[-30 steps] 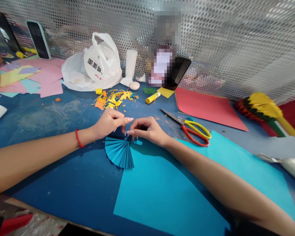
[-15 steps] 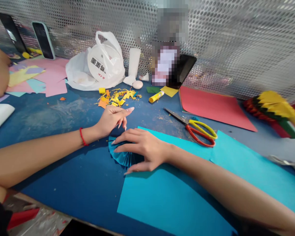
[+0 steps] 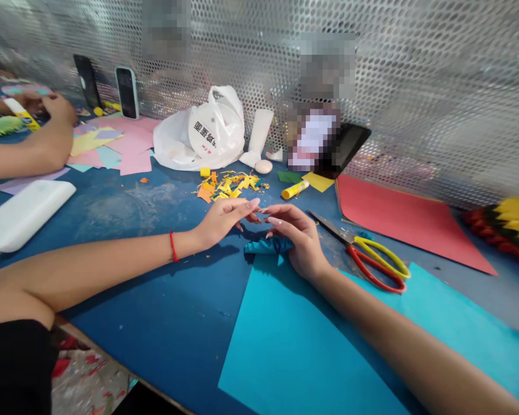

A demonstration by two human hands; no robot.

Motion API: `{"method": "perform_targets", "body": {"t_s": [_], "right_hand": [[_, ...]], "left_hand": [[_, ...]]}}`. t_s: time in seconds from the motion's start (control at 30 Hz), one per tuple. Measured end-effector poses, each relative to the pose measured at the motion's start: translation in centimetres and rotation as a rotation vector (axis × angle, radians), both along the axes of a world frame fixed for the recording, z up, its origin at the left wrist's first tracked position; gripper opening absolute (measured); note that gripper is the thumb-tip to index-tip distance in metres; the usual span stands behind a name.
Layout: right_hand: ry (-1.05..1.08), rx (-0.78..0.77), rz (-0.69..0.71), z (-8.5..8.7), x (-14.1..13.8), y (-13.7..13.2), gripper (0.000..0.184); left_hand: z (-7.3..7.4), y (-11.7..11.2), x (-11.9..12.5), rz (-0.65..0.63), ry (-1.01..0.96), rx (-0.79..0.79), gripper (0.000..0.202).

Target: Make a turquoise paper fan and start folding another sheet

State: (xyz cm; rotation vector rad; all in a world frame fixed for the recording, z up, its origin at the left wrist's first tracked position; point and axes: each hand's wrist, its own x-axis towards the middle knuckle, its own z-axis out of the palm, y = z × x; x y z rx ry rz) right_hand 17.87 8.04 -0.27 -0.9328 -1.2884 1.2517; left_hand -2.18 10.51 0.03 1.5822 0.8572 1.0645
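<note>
Dark blue pleated paper [image 3: 266, 246] sits on the table edge-on, just below my right palm, its right end hidden by the hand. Above it my two hands meet at the fingertips. My left hand [image 3: 225, 222], with a red bracelet at the wrist, is closed, its thumb laid along the bent fingers. Curled toward it, my right hand [image 3: 301, 237] is closed too, thumb near the bent fingers. Anything between the fingertips is too small or hidden to make out. A bright blue paper sheet [image 3: 281, 340] lies under my right forearm. Red-and-yellow-handled scissors [image 3: 354, 241] rest beside my right hand.
Yellow and orange paper scraps [image 3: 231, 184] and a yellow glue stick [image 3: 294, 189] lie beyond my hands. Farther back are a white plastic bag [image 3: 177, 141], phones [image 3: 127, 92] and red paper [image 3: 406, 227]. At left are a white device [image 3: 28, 216] and another person's arm [image 3: 54, 135].
My right hand has lifted off the pleated paper and turned, its spread fingers now curled against my left fingertips. The paper fan now shows edge-on. The view has shifted left.
</note>
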Motion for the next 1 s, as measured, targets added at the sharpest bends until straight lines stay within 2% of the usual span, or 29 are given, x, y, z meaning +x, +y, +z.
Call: {"method": "perform_targets", "body": {"t_s": [0.2, 0.4, 0.57, 0.67, 0.83, 1.0], "right_hand": [[0.013, -0.006, -0.229, -0.9, 0.3, 0.8, 0.022], [0.041, -0.023, -0.288, -1.1, 0.5, 1.1, 0.024], [0.070, -0.008, -0.347, -1.2, 0.5, 1.3, 0.025], [0.065, -0.031, -0.347, -1.3, 0.5, 1.3, 0.027], [0.071, -0.063, -0.343, -0.9, 0.4, 1.3, 0.034], [0.059, -0.074, -0.295, -0.5, 0.3, 1.3, 0.040]], "left_hand": [[0.0, -0.5, 0.3, -0.156, 0.100, 0.033, 0.052], [0.0, -0.3, 0.0, -0.261, 0.165, 0.065, 0.046], [-1.1, 0.2, 0.0, -0.236, 0.109, 0.015, 0.038], [-1.4, 0.4, 0.2, -0.237, 0.037, -0.050, 0.041], [-1.1, 0.6, 0.1, -0.158, -0.064, -0.127, 0.044], [-0.6, 0.7, -0.1, -0.062, -0.130, -0.179, 0.036]]}}
